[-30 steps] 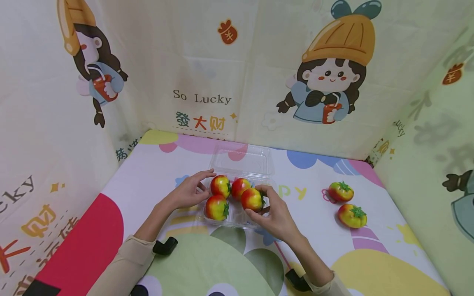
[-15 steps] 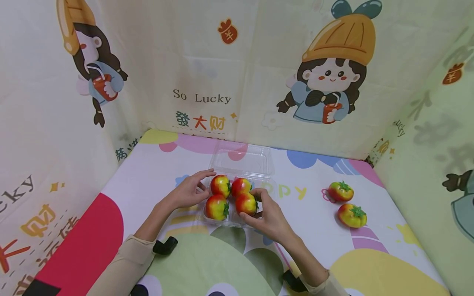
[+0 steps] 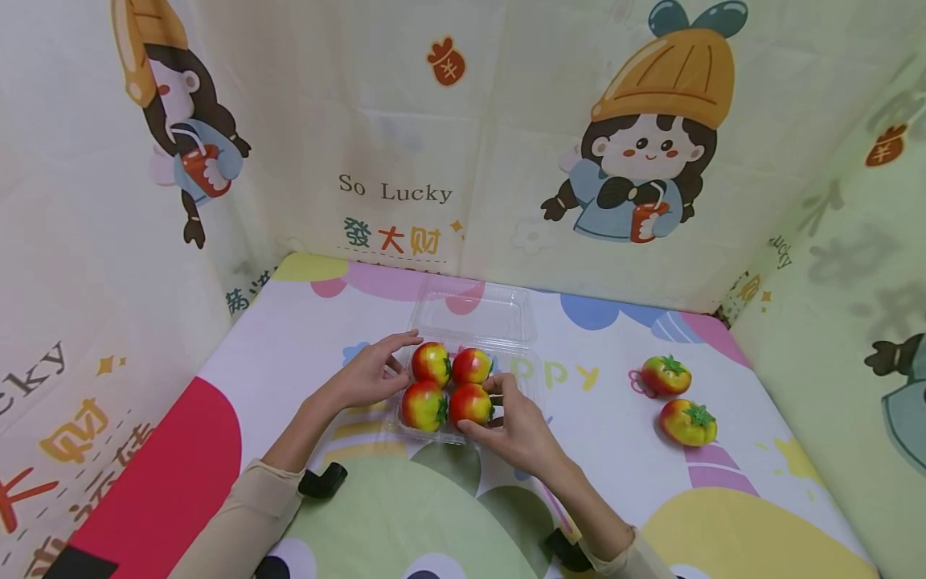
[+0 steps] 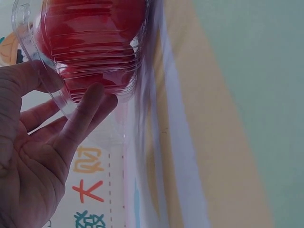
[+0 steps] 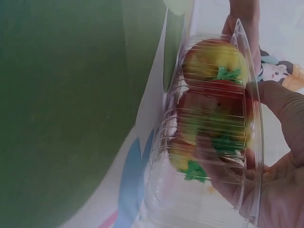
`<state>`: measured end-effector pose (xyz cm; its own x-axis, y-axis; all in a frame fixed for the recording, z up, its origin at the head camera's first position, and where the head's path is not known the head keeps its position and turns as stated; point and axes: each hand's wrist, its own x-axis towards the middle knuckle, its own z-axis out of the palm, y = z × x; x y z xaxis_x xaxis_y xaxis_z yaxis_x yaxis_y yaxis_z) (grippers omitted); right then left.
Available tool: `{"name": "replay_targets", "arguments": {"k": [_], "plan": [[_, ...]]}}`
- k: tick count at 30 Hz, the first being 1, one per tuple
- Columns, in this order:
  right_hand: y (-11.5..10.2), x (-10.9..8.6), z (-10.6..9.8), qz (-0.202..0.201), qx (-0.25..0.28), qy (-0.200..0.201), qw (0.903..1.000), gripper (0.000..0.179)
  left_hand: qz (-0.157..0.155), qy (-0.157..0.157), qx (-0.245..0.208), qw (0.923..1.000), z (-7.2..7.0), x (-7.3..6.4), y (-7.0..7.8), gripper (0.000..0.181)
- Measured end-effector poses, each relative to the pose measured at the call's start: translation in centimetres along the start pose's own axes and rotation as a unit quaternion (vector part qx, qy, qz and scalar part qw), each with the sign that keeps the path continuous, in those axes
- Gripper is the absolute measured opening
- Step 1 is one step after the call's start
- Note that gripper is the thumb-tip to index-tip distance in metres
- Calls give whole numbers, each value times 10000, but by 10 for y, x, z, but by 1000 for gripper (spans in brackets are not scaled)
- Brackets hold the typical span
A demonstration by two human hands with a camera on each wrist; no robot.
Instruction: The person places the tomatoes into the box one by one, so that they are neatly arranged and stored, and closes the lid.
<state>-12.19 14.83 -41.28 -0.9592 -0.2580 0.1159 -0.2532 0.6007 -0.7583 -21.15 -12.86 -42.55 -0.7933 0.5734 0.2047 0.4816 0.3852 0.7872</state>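
My right hand (image 3: 517, 422) holds a red-and-yellow tomato (image 3: 469, 404) with a green leafy cap, thumb in front and fingers behind. That tomato sits low in the front right of the clear plastic clamshell box (image 3: 434, 438), overlapping its floor. Three similar tomatoes fill the places around it, including the back left tomato (image 3: 430, 363). At the box's left side, my left hand (image 3: 369, 374) pinches the rim. The left wrist view shows its thumb at the rim (image 4: 33, 42) and fingers against the ribbed outer wall. Through the wall, the right wrist view shows the right fingers (image 5: 223, 175) inside.
The box's clear lid (image 3: 470, 314) lies folded back behind it. On the right of the table lie two more tomatoes, a back tomato (image 3: 665, 375) and a front tomato (image 3: 689, 423). Printed cloth walls (image 3: 499, 161) enclose the table's back and sides.
My right hand has moved left and slightly down with the tomato, from over the box's right side into the front right place beside the front left tomato. The left hand stays put.
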Motion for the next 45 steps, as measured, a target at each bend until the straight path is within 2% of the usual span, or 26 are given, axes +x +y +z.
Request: {"name": "replay_targets", "arguments": {"k": [11,28,37,45], "plan": [[-2,1,2,-61,-270,-94,9996,57,-12,-19,15,10000,0,0,-1,58],[-4,-1,-7,-151,-402,99,9990,57,7,-24,66,10000,-1,0,-3,59],[2,-5,-24,-141,-267,445,9986,57,50,-16,28,10000,-2,2,-3,58],[12,-5,-37,-270,-310,725,9965,57,-82,-20,38,10000,-1,1,-2,58]]}}
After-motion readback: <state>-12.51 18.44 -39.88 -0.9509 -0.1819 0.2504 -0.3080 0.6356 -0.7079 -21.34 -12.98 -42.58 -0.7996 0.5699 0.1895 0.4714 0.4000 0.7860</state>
